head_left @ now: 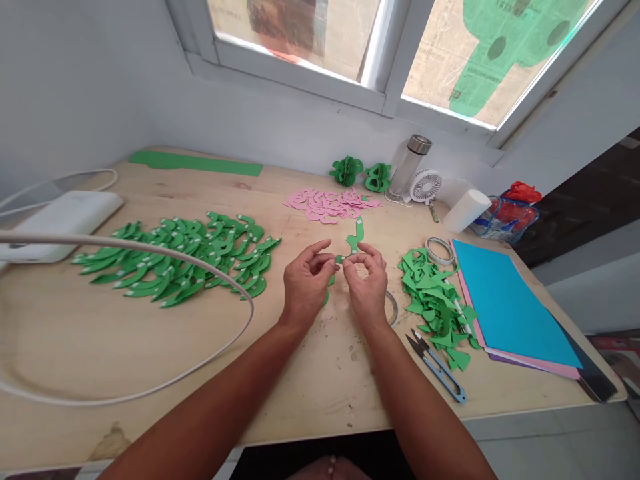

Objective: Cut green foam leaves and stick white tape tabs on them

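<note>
left hand [306, 283] and right hand [367, 283] raised just above the pale wooden surface [150, 347], fingertips pinching between them a curved green foam strip with white tabs [355, 238], which rises away from the hands toward the heap of pink foam cut-outs [330, 203]; held up off the surface probably so both thumbs can work its lower end

left of the hands, a fanned pile of green foam crescents with white tabs [185, 263], apparently finished pieces set aside in order; right of the hands, a loose heap of green foam scraps [437, 300], kept near the small blue-handled thread snips [437, 367] and the stack of blue and pink foam sheets [505, 307], all within easy reach

partly hidden behind the right hand, a ring, perhaps tape [393, 308]; hard to tell exactly what the fingertips grip at the strip's end, since the thumbs cover it; thick white cable [200, 263] crossing in front of the crescents
</note>
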Available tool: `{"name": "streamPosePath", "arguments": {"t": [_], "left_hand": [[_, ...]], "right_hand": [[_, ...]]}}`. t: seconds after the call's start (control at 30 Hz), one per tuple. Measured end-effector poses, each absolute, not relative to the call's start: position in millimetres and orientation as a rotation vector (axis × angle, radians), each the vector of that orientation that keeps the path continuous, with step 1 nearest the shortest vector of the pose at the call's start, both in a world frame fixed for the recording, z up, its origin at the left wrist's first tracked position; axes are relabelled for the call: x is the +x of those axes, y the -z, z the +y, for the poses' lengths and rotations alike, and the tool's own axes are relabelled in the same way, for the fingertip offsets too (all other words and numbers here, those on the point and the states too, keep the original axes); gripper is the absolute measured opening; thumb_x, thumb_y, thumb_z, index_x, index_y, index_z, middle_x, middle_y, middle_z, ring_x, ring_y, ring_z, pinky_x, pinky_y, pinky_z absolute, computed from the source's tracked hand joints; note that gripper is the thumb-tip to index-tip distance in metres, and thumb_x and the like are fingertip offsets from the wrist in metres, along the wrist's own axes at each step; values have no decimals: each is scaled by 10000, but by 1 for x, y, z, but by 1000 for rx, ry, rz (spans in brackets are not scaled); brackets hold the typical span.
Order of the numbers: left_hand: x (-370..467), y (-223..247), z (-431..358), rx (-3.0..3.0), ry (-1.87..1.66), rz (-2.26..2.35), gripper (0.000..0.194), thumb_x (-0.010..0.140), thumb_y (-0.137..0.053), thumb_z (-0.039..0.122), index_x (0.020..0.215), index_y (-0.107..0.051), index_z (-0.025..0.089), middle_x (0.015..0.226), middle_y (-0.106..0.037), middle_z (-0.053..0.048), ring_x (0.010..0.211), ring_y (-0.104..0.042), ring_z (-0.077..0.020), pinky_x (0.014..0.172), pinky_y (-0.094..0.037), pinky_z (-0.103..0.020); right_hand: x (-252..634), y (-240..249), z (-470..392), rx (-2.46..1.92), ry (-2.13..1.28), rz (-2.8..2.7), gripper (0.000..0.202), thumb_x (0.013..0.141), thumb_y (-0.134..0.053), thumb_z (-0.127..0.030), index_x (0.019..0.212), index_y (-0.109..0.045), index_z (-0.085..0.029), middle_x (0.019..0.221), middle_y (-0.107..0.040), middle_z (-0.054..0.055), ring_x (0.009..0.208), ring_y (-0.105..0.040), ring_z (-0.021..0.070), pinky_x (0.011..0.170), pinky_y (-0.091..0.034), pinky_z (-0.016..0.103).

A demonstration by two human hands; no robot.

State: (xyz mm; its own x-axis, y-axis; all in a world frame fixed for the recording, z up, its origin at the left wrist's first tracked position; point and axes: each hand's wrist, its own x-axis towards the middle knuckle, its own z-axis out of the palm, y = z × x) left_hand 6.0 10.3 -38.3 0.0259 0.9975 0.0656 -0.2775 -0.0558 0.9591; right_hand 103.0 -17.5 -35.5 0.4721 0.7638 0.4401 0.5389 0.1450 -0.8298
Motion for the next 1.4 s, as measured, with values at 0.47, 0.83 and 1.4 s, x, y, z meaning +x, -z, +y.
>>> {"name": "streamPosePath", "arguments": {"t": [0.47, 0.83, 1.4], "left_hand": [[7, 35, 9, 1051, -1327, 944, 397, 662, -672, 239, 1042, -642, 128, 721, -669, -21, 663, -632, -136, 669, -541, -269], [6, 34, 8, 1068, -1303, 950, 424, 656, -689, 259, 1054, -640, 121, 764, -720, -59, 750, -679, -191, 722, -558, -324], [7, 34, 8, 1021, -1292, 933, 431, 637, -714, 251, 1040, -641, 117, 773, -736, -69, 759, -688, -199, 742, -552, -331]], "right_hand": [[103, 39, -15, -1524, -328, -1194, 100, 757, -618, -261, 683, -654, -204, 1046, -600, 77, 1097, -511, 233, 932, -377, 385], [105, 40, -14, -1534, -327, -1179, 90, 737, -617, -239, 662, -649, -200, 993, -605, 69, 1070, -518, 227, 933, -365, 368], [105, 39, -14, -1548, -295, -1173, 89, 728, -619, -219, 645, -640, -196, 965, -603, 68, 1042, -520, 225, 924, -366, 364]]}}
